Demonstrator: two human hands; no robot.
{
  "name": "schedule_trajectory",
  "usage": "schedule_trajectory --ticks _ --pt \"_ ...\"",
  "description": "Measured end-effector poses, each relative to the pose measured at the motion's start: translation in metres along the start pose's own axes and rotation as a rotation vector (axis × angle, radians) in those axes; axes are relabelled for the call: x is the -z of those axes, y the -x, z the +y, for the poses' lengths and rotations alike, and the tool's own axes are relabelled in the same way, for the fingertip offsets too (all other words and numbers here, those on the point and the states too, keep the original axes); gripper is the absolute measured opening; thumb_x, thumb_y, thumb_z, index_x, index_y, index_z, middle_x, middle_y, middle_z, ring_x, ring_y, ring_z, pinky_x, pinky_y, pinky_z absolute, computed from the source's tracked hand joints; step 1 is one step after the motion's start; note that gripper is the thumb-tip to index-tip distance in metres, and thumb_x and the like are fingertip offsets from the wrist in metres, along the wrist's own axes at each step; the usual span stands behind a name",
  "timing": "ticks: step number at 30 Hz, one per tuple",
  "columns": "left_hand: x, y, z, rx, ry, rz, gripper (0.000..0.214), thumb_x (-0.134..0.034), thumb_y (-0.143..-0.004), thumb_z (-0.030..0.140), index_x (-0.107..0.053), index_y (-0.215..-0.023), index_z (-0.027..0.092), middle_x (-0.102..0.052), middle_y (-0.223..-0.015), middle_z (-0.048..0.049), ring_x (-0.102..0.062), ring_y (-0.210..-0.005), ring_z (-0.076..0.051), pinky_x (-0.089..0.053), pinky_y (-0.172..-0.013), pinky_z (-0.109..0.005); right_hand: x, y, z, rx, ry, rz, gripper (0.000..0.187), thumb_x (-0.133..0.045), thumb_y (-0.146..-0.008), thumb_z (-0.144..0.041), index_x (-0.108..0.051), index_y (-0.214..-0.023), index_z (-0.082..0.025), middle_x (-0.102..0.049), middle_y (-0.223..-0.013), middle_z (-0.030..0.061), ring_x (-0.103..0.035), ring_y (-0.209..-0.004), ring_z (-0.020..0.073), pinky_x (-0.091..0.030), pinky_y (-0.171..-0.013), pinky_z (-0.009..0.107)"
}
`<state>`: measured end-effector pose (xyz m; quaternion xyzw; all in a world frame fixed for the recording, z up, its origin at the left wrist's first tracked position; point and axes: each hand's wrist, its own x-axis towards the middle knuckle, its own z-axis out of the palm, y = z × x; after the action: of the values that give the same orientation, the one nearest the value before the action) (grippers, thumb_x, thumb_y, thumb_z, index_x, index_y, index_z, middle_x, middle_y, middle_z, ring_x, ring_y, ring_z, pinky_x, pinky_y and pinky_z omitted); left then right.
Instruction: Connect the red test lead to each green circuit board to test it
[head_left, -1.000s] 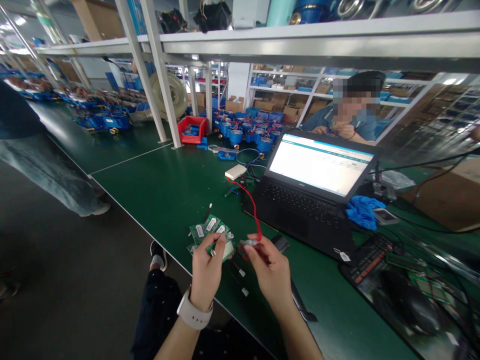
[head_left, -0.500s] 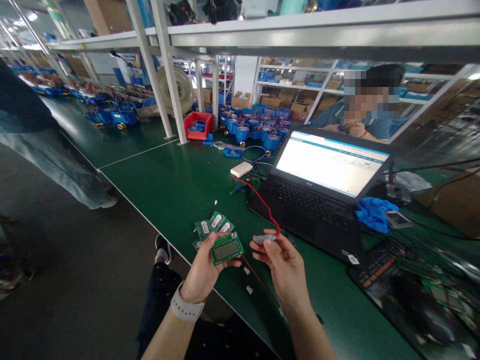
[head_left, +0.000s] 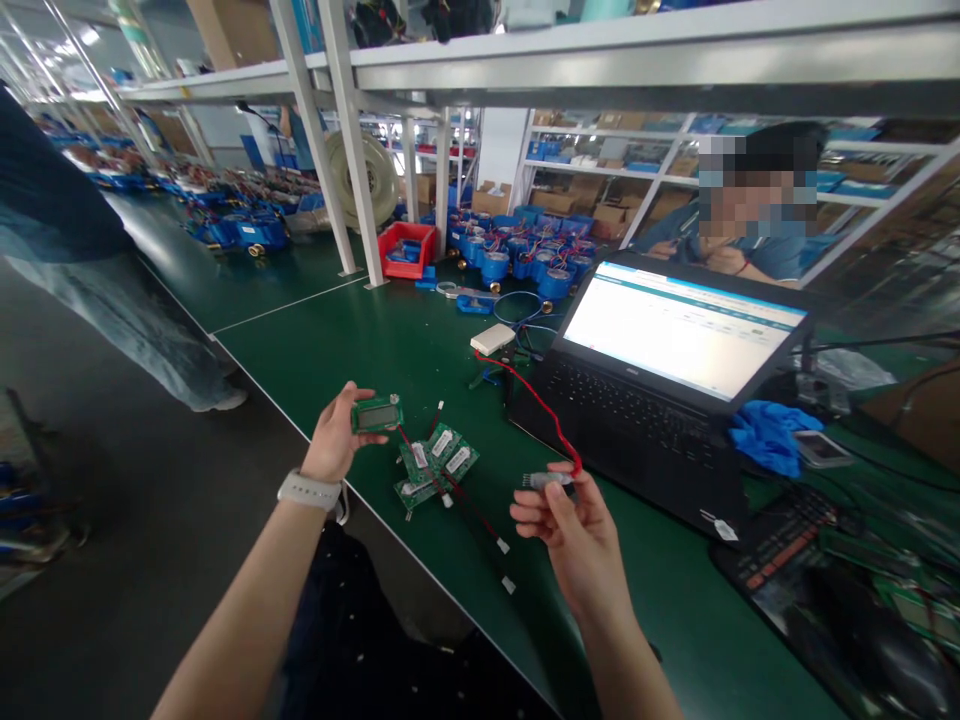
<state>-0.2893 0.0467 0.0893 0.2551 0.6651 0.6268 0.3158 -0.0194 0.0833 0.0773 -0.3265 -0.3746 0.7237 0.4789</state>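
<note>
Pinched in my left hand (head_left: 337, 435) is a green circuit board with a grey LCD screen (head_left: 377, 416), held over the table's near edge with a thin red lead trailing from it. My right hand (head_left: 566, 520) grips a grey connector (head_left: 546, 481) with bare pins at its left end. From the connector a red cable (head_left: 536, 395) runs to a small white box (head_left: 493, 340). Between my hands lie several green circuit boards (head_left: 439, 462) with white labels, overlapping on the table. Their leads end in white plugs (head_left: 503, 546).
An open laptop (head_left: 637, 400) stands to the right, beside a blue cloth (head_left: 766, 436), a keyboard (head_left: 780, 530) and a black mouse (head_left: 877, 640). Blue meter bodies (head_left: 525, 250) and a red bin (head_left: 406, 252) are at the back under a shelf (head_left: 637, 70). A co-worker (head_left: 757, 210) sits across.
My left hand has moved left with the LCD circuit board, away from my right hand, uncovering the stacked boards. My right hand keeps the connector in nearly the same place.
</note>
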Motion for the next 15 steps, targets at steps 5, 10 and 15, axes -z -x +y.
schedule_trajectory --ticks 5,10,15 --pt "0.026 -0.056 -0.011 -0.045 -0.349 0.110 0.033 -0.050 -0.085 0.042 -0.059 -0.076 0.012 -0.053 -0.060 -0.0032 -0.056 -0.055 -0.019 -0.047 -0.054 -0.034 -0.001 0.000 0.004 -0.028 0.002 -0.013 0.046 -0.082 -0.062 -0.043 -0.056 -0.092 -0.019 -0.068 -0.059 0.0003 -0.063 -0.046 0.0123 -0.048 -0.041 0.017" --pt "0.015 -0.043 -0.009 -0.315 -0.543 0.197 0.020 -0.057 -0.081 0.030 -0.063 -0.081 0.011 -0.059 -0.094 -0.0145 -0.042 -0.118 -0.037 -0.024 -0.103 -0.056 0.000 -0.002 0.007 -0.052 0.010 0.021 0.047 -0.083 -0.060 -0.041 -0.059 -0.092 -0.018 -0.065 -0.058 -0.0018 -0.059 -0.045 0.0095 -0.044 -0.039 0.015" --pt "-0.026 0.033 -0.003 -0.513 -0.512 -0.030 0.024 -0.048 -0.088 0.034 -0.064 -0.095 0.018 -0.061 -0.105 -0.0090 -0.050 -0.111 -0.025 -0.034 -0.100 -0.040 -0.002 -0.001 0.010 -0.054 0.038 0.021 0.046 -0.083 -0.060 -0.042 -0.060 -0.091 -0.018 -0.063 -0.057 -0.0026 -0.056 -0.044 0.0087 -0.042 -0.037 0.015"
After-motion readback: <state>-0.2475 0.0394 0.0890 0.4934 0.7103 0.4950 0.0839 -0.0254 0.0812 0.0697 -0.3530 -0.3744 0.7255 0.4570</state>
